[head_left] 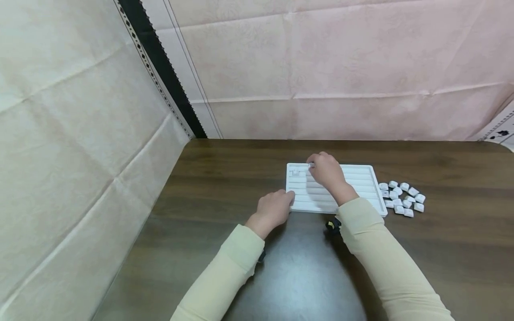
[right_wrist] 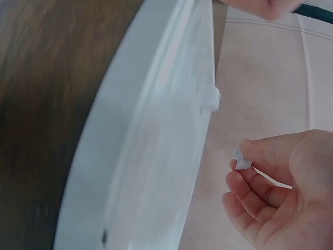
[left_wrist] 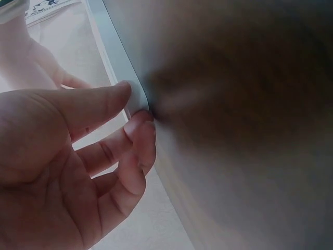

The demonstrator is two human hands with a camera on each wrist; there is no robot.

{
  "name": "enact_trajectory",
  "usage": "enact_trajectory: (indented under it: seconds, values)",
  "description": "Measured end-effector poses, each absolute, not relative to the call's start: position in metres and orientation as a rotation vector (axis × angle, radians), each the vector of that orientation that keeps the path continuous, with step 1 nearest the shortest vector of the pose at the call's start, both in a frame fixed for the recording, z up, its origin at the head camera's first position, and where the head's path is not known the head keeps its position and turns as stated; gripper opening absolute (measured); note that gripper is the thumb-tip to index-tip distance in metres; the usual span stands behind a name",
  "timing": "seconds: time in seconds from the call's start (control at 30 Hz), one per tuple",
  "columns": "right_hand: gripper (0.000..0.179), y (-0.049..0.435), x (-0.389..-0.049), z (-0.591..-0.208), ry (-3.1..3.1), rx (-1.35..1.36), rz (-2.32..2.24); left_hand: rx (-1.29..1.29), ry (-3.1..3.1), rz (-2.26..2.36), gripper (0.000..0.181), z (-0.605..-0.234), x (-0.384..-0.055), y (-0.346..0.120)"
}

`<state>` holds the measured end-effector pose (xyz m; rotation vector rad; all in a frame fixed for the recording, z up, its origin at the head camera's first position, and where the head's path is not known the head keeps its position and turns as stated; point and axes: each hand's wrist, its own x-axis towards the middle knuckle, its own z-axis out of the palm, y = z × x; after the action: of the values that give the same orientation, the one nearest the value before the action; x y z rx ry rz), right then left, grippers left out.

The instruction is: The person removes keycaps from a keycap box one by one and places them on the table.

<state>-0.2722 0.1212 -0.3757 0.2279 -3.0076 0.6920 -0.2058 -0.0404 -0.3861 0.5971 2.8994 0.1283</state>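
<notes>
A white ridged tray (head_left: 357,183) lies on the wooden table, and a few white keycaps (head_left: 296,172) sit in its upper left corner. My left hand (head_left: 275,207) holds the tray's lower left corner. In the left wrist view, the left hand (left_wrist: 57,161) has its thumb on the tray's rim (left_wrist: 112,52) and its fingers curled at the edge. Above the tray's top left part is my right hand (head_left: 328,173). The right wrist view shows the right hand (right_wrist: 302,182) pinching one white keycap (right_wrist: 243,161) between thumb and fingertips, apart from the tray (right_wrist: 130,114).
Several loose white keycaps (head_left: 401,200) are heaped on the table (head_left: 241,165) just right of the tray. Behind the table hangs a pale pink cloth (head_left: 341,58), and a pale cloth (head_left: 72,133) covers the left side.
</notes>
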Motion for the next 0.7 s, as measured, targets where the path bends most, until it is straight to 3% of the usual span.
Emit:
enact_trajectory:
  seconds: [0.7]
  values:
    - [0.026,0.197,-0.250,-0.367,-2.972,0.058,0.808,0.602,2.910,0.127,0.009,-0.386,-0.205,-0.040]
